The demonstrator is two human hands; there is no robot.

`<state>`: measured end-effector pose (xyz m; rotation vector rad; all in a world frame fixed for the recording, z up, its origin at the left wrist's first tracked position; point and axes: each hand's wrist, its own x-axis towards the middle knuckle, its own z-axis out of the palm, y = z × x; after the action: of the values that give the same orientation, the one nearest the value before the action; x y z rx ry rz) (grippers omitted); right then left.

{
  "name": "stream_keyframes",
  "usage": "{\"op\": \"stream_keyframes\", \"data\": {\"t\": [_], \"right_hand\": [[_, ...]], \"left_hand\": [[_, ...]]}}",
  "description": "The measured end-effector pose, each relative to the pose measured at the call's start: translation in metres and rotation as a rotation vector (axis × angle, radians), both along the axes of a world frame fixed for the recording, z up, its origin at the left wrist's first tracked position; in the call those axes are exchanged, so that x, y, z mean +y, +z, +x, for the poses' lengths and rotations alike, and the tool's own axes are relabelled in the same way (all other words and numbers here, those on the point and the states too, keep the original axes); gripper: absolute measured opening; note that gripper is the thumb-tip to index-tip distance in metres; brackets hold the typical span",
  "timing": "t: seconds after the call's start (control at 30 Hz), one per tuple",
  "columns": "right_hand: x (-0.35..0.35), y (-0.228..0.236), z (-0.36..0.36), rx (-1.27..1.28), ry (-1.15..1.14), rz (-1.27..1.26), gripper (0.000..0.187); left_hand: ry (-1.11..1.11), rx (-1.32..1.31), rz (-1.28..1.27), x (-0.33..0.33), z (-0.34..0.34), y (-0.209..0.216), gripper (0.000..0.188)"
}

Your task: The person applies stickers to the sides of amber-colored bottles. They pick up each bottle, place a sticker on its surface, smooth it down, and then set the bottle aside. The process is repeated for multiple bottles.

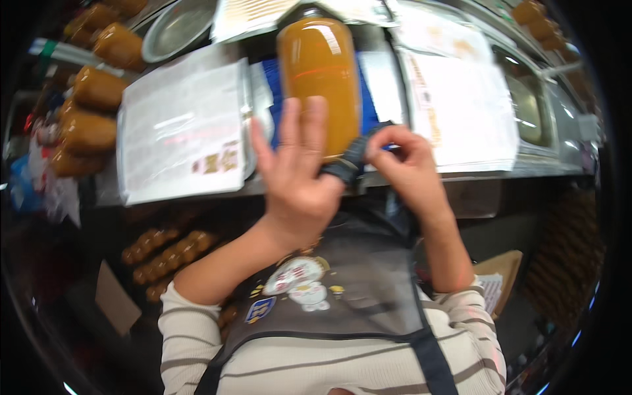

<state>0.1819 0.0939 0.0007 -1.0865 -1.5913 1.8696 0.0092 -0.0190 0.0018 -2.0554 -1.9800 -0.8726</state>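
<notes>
My left hand [296, 164] has its fingers stretched out in front of the lower part of a large bottle of orange-brown liquid [322, 66]. I cannot tell whether the fingers touch the bottle. The thumb side of this hand meets a dark, bunched strip [345, 164] that looks like cloth or plastic. At the strip's other end, my right hand [405, 158] is closed in a pinch on it. The bottle has a dark cap at its far end and sits over a blue piece [368, 99]. Whether it lies or stands is unclear.
White printed sheets or bags lie in stacks at left [184, 125] and right [461, 105]. Several similar filled bottles [92, 131] crowd the left side. A metal bowl [178, 33] is at the back left, a metal basin [530, 99] at the right. The counter's front edge runs before me.
</notes>
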Motion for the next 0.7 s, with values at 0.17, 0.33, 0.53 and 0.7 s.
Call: {"op": "stream_keyframes", "data": {"t": [0.17, 0.33, 0.53, 0.7], "right_hand": [[-0.004, -0.014, -0.007, 0.032, 0.022, 0.108, 0.012], [-0.006, -0.006, -0.018, 0.041, 0.025, 0.275, 0.014], [-0.004, -0.018, -0.018, 0.079, -0.018, 0.297, 0.016], [-0.004, -0.01, -0.015, 0.039, -0.008, 0.28, 0.016]], "left_hand": [[0.033, -0.228, 0.039, 0.005, -0.011, -0.02, 0.054], [0.126, -0.451, 0.034, -0.032, -0.015, -0.03, 0.04], [0.083, -0.249, -0.01, -0.052, -0.017, -0.043, 0.031], [0.032, -0.101, -0.008, -0.043, -0.019, -0.026, 0.028]]}}
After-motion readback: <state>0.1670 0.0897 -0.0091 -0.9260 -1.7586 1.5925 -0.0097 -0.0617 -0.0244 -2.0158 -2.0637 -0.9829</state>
